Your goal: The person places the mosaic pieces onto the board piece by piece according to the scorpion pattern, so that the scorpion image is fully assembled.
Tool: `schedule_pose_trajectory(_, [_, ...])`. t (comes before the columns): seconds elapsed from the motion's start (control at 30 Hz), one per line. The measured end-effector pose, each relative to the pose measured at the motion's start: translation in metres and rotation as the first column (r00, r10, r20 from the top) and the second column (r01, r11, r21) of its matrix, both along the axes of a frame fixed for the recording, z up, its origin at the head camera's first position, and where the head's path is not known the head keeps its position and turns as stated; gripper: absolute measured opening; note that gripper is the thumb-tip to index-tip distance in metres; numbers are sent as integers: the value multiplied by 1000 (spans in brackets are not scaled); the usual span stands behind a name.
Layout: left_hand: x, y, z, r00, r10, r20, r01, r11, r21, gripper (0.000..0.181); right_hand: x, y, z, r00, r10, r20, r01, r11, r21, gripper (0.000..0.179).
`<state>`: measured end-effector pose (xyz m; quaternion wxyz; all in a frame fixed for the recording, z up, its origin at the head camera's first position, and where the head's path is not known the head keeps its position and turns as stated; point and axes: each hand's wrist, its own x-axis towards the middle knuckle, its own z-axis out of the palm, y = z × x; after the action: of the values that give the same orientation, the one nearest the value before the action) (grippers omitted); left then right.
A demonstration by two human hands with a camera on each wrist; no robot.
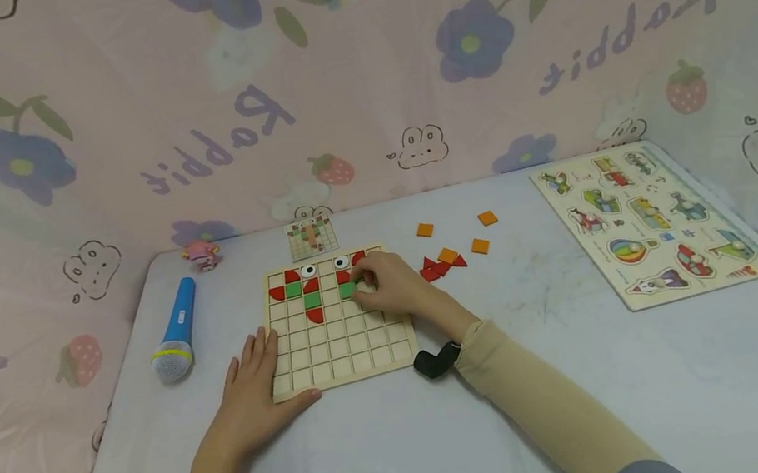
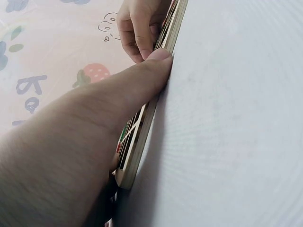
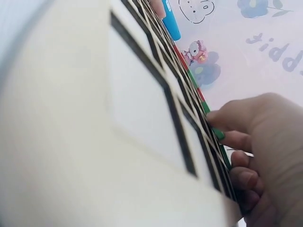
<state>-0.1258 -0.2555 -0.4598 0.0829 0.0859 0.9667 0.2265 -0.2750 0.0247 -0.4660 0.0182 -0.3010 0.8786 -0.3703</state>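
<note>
A wooden grid board (image 1: 339, 353) lies on the table, with red quarter-round pieces (image 1: 315, 316), green square tiles (image 1: 293, 290) and two round eye pieces (image 1: 309, 271) in its upper cells. My left hand (image 1: 250, 394) rests at the board's lower left corner, fingers along its left side. Its thumb (image 2: 158, 56) lies over the near edge in the left wrist view. Over the upper right cells, my right hand (image 1: 387, 281) pinches a green tile (image 3: 218, 134) between thumb and fingertips. Its other fingers are curled close by the board's surface.
Orange squares (image 1: 480, 246) and several red triangles (image 1: 430, 274) lie right of the board. Behind it is a pattern card (image 1: 311, 236). A blue toy microphone (image 1: 177, 331) and a small pink figure (image 1: 202, 254) stand left. A picture puzzle board (image 1: 651, 222) lies far right.
</note>
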Motion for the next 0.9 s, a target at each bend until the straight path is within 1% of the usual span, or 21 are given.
schedule_pose_trajectory(0.23, [-1, 0, 2, 1000, -2, 1, 2, 1000, 1, 122, -1, -1, -1, 1000, -8, -11, 8, 1000, 3, 19])
schedule_pose_trajectory(0.5, [1, 0, 3, 1000, -6, -1, 6, 1000, -3, 122, -1, -1, -2, 1000, -4, -18, 4, 1000, 7, 18])
schedule_pose_trajectory(0.77, [1, 1, 4, 1000, -4, -2, 4, 1000, 1, 122, 1, -1, 2, 1000, -7, 9, 7, 1000, 14, 19])
schedule_pose_trajectory(0.9, [0, 0, 3, 1000, -4, -1, 4, 1000, -1, 122, 2, -1, 7, 999, 10, 32, -11, 1000, 21, 20])
